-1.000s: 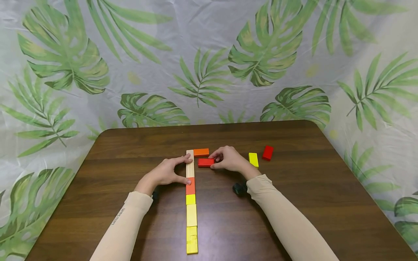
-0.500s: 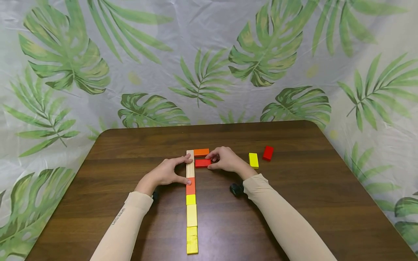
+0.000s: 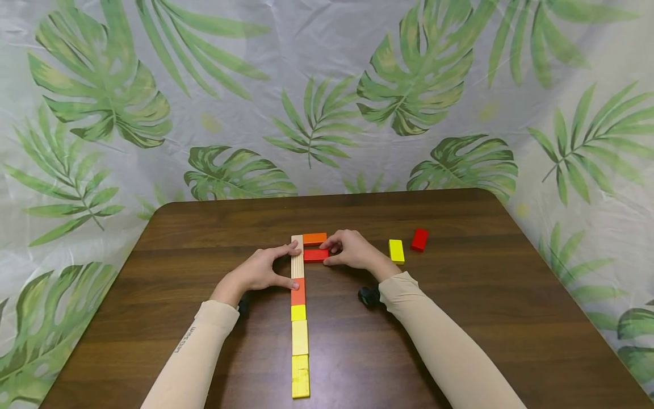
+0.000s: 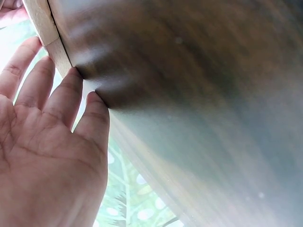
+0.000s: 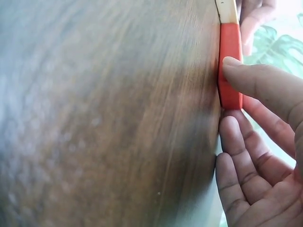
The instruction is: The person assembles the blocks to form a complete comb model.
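Note:
A line of flat wooden blocks runs away from me on the table, with a plain wood block (image 3: 297, 266) at its far end and a red-orange block (image 3: 298, 295) after it. My left hand (image 3: 260, 269) lies along this line, fingers fairly straight against the plain wood and thumb on the red-orange block. Between thumb and fingers my right hand (image 3: 353, 250) pinches a red block (image 3: 314, 256), flat on the table, its left end against the plain wood block. Just beyond it an orange block (image 3: 314, 238) juts rightward from the same plain block.
Nearer me the line continues with a small yellow block (image 3: 298, 312), a pale yellow block (image 3: 300, 337) and a yellow block (image 3: 300, 378). To the right lie a loose yellow block (image 3: 396, 251) and a loose red block (image 3: 419, 240). Leaf-patterned cloth (image 3: 311, 130) hangs behind the table.
My right hand has slid the red block a short way left, closing the gap to the plain wood block. The left hand has stayed in place.

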A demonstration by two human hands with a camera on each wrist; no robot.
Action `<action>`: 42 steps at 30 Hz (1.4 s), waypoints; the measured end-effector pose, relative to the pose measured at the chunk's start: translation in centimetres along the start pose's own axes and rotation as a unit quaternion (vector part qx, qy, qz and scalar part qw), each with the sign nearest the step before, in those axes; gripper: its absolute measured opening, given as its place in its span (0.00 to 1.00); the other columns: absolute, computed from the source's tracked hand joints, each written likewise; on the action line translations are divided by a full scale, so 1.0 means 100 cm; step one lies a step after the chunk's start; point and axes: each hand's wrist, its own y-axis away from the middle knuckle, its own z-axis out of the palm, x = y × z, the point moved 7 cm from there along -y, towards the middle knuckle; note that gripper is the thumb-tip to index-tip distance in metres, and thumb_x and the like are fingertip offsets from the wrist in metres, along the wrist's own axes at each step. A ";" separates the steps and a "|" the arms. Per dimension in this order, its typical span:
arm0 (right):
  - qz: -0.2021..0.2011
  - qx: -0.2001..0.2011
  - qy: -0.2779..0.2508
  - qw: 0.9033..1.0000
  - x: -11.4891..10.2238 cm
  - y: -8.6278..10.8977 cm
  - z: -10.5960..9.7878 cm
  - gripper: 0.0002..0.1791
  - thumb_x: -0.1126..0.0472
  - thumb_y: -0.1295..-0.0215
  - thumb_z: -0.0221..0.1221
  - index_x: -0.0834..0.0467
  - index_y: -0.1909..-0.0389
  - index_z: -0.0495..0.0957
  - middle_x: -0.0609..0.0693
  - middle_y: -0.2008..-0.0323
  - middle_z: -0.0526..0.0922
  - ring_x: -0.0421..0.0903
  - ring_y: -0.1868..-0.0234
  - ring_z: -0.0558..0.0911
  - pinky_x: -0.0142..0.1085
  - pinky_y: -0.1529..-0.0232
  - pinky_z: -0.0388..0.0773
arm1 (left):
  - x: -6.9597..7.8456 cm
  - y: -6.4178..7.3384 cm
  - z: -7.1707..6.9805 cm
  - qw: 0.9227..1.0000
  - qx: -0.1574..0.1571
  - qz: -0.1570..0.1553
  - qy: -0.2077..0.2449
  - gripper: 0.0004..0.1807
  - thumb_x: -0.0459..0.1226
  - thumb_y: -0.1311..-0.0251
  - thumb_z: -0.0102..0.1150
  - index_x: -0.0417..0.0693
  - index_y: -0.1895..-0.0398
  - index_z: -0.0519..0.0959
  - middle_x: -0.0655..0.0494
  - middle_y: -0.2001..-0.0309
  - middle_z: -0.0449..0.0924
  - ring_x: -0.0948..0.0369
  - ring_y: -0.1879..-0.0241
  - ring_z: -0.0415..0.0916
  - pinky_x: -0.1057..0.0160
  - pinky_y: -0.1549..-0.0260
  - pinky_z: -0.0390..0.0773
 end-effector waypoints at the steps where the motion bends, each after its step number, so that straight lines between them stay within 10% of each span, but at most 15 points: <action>1: 0.000 -0.001 0.001 1.000 0.000 0.000 0.000 0.18 0.58 0.36 0.77 0.56 0.46 0.90 0.52 0.50 0.89 0.45 0.54 0.83 0.38 0.46 0.84 | 0.000 0.000 0.000 1.000 -0.001 0.000 0.000 0.48 0.53 0.45 0.83 0.58 0.21 0.73 0.58 0.17 0.65 0.47 0.16 0.58 0.41 0.18 0.61; 25: -0.007 -0.007 0.005 1.000 -0.001 0.001 0.001 0.21 0.58 0.35 0.76 0.56 0.42 0.89 0.52 0.47 0.88 0.45 0.53 0.84 0.40 0.43 0.85 | -0.001 0.000 0.000 1.000 0.000 -0.009 0.003 0.48 0.53 0.45 0.83 0.59 0.20 0.72 0.59 0.17 0.65 0.46 0.16 0.58 0.40 0.18 0.61; 42: -0.023 -0.003 0.025 0.999 0.011 0.024 -0.040 0.22 0.60 0.29 0.71 0.59 0.36 0.84 0.57 0.44 0.87 0.53 0.46 0.85 0.48 0.39 0.84 | -0.001 0.000 0.000 1.000 0.003 -0.015 0.001 0.50 0.53 0.47 0.84 0.59 0.20 0.72 0.60 0.20 0.71 0.43 0.16 0.58 0.40 0.19 0.61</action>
